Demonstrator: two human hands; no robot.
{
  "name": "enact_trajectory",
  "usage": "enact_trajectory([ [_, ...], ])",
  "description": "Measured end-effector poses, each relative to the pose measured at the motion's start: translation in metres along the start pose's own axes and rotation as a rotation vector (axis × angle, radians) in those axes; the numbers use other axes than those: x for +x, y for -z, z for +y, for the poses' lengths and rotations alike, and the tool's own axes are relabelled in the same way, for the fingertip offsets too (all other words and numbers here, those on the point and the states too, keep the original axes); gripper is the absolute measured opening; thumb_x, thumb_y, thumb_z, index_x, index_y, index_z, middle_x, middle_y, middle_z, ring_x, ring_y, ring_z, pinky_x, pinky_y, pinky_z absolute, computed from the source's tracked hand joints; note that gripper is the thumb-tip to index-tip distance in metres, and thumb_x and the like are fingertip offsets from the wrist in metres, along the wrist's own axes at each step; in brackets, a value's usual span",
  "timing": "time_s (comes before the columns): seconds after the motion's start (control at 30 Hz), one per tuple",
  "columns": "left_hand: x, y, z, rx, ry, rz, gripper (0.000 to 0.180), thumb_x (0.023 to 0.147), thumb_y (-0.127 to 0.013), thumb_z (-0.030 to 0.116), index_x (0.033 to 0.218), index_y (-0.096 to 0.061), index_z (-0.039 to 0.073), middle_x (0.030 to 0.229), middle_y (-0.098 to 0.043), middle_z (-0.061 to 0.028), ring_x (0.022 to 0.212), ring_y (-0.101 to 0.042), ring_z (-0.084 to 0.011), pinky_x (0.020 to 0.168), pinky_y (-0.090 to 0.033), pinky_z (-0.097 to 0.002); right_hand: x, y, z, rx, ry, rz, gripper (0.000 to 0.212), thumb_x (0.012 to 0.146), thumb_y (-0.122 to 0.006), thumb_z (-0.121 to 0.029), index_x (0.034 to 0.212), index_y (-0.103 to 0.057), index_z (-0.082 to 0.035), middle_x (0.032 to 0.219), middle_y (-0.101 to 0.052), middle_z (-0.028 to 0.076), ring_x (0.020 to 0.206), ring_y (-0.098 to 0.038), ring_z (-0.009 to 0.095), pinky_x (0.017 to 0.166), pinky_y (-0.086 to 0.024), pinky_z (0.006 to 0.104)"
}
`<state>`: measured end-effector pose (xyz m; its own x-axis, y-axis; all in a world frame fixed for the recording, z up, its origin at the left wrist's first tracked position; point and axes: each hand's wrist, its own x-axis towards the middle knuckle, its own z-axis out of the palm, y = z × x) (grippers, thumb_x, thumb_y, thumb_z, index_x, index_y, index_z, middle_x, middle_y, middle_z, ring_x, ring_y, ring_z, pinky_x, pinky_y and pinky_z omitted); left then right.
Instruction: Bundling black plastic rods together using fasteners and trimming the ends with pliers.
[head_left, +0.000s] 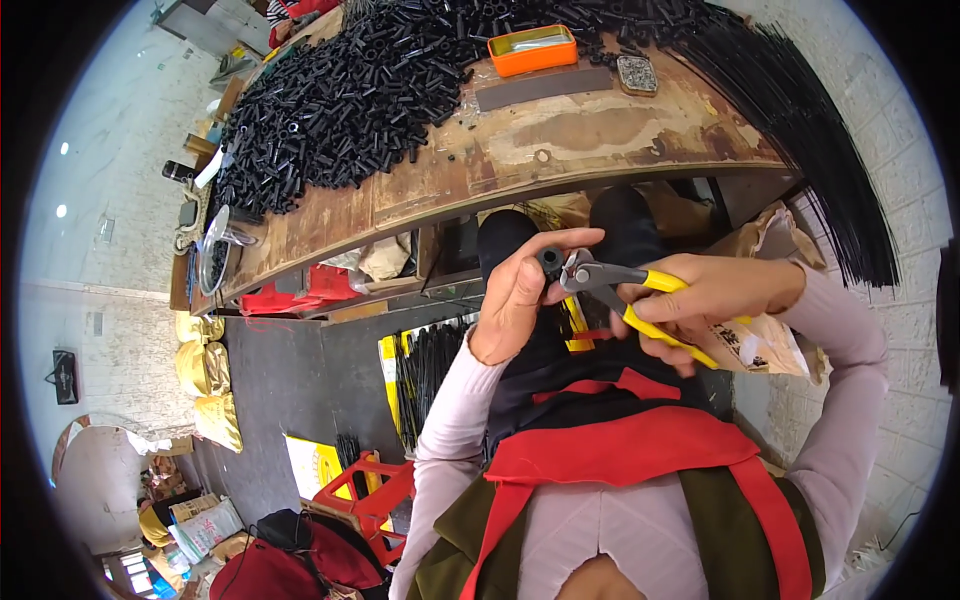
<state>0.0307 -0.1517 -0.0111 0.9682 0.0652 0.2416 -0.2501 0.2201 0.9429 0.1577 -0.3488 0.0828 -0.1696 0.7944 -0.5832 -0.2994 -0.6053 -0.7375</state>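
Between the fingers of my left hand (pixel 515 300) is a short black tube (pixel 550 260), its round end facing up. My right hand (pixel 705 300) is wrapped around the yellow handles of a pair of pliers (pixel 645 290). The metal jaws of the pliers meet the side of the tube, close to my left fingertips. Both hands are over my lap, just off the table's near edge. Whether the jaws bite on the tube or on a small part at its side, I cannot make out.
A large heap of black tubes (pixel 340 110) covers the far left of the wooden table (pixel 590 135). Beyond me stand an orange tin (pixel 532 50), a grey flat strip (pixel 543 89) and a small box of metal bits (pixel 637 75). Long black rods (pixel 800 120) overhang the right end.
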Motion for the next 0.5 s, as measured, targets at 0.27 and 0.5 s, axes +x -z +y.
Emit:
enact_trajectory([
  [0.27,0.008,-0.01,0.001,0.147,-0.021,-0.037,0.06,0.101,-0.034,0.054,0.11,-0.053,-0.003,0.075,-0.044,0.001,0.066,-0.036,-0.0068,0.06,-0.03,-0.022,-0.031,-0.009,-0.003,-0.684,0.178,0.432,0.028,0.1,-0.05,-0.026,0.112,-0.054,-0.002,0.071,-0.056,0.009,0.061,-0.057,0.018,0.058,-0.045,0.0341],
  [0.5,0.002,-0.02,-0.01,0.273,-0.015,0.031,0.056,0.103,-0.033,0.051,0.109,-0.053,-0.001,0.073,-0.047,0.0006,0.063,-0.038,-0.0074,0.057,-0.033,-0.0228,-0.027,-0.002,-0.015,-0.773,0.028,0.368,0.028,0.1,-0.051,-0.025,0.12,-0.055,-0.005,0.068,-0.054,0.001,0.061,-0.053,0.009,0.055,-0.044,0.0283],
])
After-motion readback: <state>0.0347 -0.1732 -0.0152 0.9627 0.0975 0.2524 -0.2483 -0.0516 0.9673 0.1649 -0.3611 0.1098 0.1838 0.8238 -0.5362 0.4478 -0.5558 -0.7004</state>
